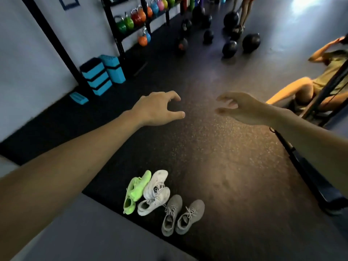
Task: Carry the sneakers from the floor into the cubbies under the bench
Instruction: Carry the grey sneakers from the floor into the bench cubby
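Observation:
Three pairs of sneakers lie together on the dark rubber floor low in the head view: a neon green pair, a white pair and a grey pair. My left hand is stretched out above the floor, well beyond the sneakers, with curled fingers apart and nothing in it. My right hand hovers opposite it, also empty with fingers spread. A grey flat surface fills the lower left corner beside the shoes; no cubbies show.
Blue foam blocks stand by the left wall under a rack of coloured kettlebells. Black medicine balls lie on the floor far ahead. A person sits at the right next to a black frame.

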Available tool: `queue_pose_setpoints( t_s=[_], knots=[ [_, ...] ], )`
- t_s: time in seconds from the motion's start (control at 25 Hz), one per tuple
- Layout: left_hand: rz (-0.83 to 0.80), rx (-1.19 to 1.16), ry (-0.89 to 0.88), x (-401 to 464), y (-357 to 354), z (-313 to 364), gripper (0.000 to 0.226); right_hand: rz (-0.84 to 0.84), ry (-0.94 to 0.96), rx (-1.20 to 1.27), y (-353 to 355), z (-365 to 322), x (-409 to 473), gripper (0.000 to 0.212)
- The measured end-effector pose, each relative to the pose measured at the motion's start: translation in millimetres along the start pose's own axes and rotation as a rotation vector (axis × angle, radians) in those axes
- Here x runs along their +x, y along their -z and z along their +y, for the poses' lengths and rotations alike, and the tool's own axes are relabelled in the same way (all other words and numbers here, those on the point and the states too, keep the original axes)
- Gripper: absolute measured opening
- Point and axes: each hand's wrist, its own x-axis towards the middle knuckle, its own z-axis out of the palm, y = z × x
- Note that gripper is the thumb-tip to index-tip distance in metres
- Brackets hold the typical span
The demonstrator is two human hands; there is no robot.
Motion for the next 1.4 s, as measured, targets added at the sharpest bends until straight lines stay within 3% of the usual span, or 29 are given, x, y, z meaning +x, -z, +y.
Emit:
queue_pose_setpoints(
  t_s=[0.16, 0.4, 0.68, 0.88, 1.12, 1.24, 1.4],
  knots=[
    [-0.058, -0.042, -0.03, 59, -101, -50, 0.06, -0.087, -0.091, -0.006, -102, 51, 37, 0.054],
    [-0.219, -0.133, -0.036, 108, -322, -136, 0.059, -0.212, -0.162, 0.013, -317, 139, 56, 0.052],
    [-0.398, -0.223, 0.031, 71, -597, -223, 0.058, -0.397, -0.286, 0.066, -573, 224, 10, 0.048],
    [-0.538, -0.237, 0.065, 12, -744, -263, 0.055, -0.547, -0.379, 0.1, -724, 252, -57, 0.047],
    [-0.667, -0.153, 0.086, -47, -842, -281, 0.055, -0.699, -0.446, 0.096, -831, 250, -121, 0.045],
    [-0.683, -0.015, 0.007, -61, -868, -285, 0.052, -0.703, -0.46, 0.054, -860, 248, -135, 0.036],
    [-0.709, 0.224, -0.101, -66, -883, -283, 0.025, -0.641, -0.478, -0.013, -882, 246, -136, 0.031]
  ],
)
